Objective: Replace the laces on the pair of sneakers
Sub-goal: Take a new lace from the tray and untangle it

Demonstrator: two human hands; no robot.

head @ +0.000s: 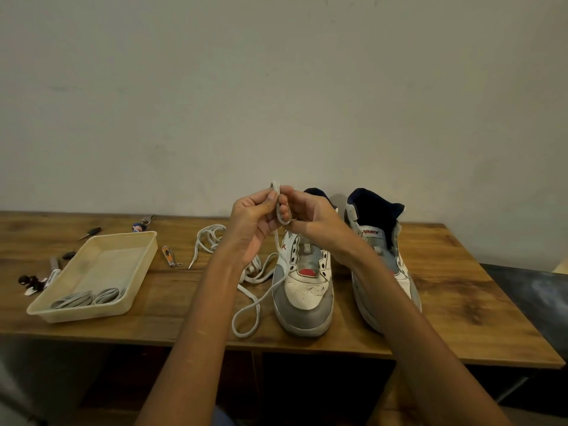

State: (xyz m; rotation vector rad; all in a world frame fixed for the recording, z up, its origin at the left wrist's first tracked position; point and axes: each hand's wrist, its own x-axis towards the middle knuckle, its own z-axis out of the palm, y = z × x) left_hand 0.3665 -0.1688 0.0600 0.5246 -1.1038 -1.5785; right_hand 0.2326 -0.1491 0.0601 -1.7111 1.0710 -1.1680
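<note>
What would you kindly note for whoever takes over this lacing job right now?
Hands: left hand and right hand both pinch one white lace, raised above the table; its tail loops down beside the left sneaker.
Things: another white lace lies loose behind; grey laces sit in the tray.
Done: the left sneaker shows empty eyelets.
Left: the right sneaker is partly hidden, so check it; lace both with the grey laces.

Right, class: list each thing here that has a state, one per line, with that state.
left hand: pinching the white lace
right hand: pinching the same lace
white lace: lifted, tail looped on the table
left sneaker: unlaced
right sneaker: unlaced
tray: holds coiled grey laces
</note>
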